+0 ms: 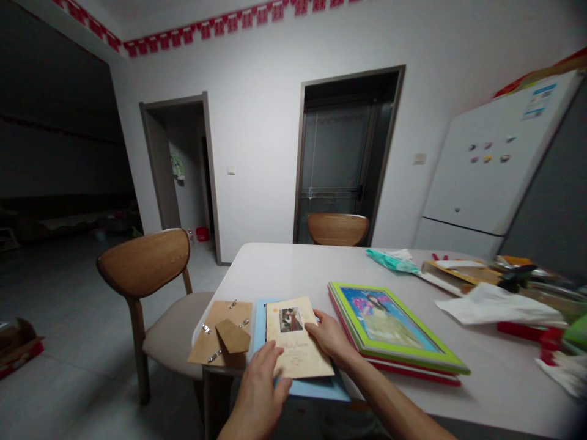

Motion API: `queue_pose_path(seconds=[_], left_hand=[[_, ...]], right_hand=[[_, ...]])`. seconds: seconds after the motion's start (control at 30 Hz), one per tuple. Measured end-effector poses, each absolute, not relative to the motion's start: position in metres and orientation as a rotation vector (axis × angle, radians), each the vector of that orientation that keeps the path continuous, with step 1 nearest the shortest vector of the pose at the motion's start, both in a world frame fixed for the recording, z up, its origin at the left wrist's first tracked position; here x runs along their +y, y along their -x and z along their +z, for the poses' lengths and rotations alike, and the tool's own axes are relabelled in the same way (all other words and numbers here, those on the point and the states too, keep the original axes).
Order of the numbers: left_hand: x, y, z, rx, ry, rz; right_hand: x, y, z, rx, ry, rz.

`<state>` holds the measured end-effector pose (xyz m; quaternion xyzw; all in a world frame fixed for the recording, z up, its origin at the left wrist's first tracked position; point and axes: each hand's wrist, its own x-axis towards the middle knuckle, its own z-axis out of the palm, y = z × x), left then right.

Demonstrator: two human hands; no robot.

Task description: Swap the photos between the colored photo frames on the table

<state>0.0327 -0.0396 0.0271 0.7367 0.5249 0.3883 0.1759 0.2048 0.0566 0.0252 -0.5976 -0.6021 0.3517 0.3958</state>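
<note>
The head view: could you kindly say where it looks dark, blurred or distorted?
In the head view, the left-hand room lies in deep shadow; the refrigerator slants, stretched toward the edge; the cream card has small print too soft to read.

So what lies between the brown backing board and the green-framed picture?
The head view shows the cream card over a blue piece, plus left hand and right hand.

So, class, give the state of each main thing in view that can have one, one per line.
Cream card: printed side up, right hand gripping its edge
Left hand: at the card's lower left; grip unclear
Light-blue frame: partly covered by the card
Backing board: lying clips-up
Green frame: picture-side up, atop a stack
Refrigerator door: shut
Glass door: apparently shut
Left chair: upright
</note>
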Motion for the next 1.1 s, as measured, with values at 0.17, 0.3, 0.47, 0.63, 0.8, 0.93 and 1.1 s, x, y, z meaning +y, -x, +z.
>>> queue_pose_path(seconds=[0.17,0.3,0.47,0.63,0.8,0.93,1.1], left_hand=[[-0.041,-0.034,0.012,1.533,-2.276,0.943],[-0.041,-0.033,0.013,1.504,-2.345,0.863],[-0.039,-0.033,0.011,1.463,-2.402,0.76],[-0.043,-0.037,0.019,1.459,-2.438,0.626],[-0.043,-0.039,0.024,1.458,-2.447,0.543],[-0.039,-0.043,0.016,1.47,-2.483,0.572],[-0.053,-0.026,0.023,1.343,-2.575,0.752]], right_hand=[[0.057,-0.207,0.024,-1.569,1.526,0.898],[0.057,-0.206,0.024,-1.602,1.581,0.751],[0.056,-0.199,0.024,-1.612,1.595,0.62],[0.052,-0.196,0.03,-1.847,1.674,0.387],[0.044,-0.195,0.035,-1.98,1.915,0.118],[0.04,-0.195,0.033,-2.003,1.967,-0.017],[0.036,-0.195,0.035,-2.017,1.879,0.057]])
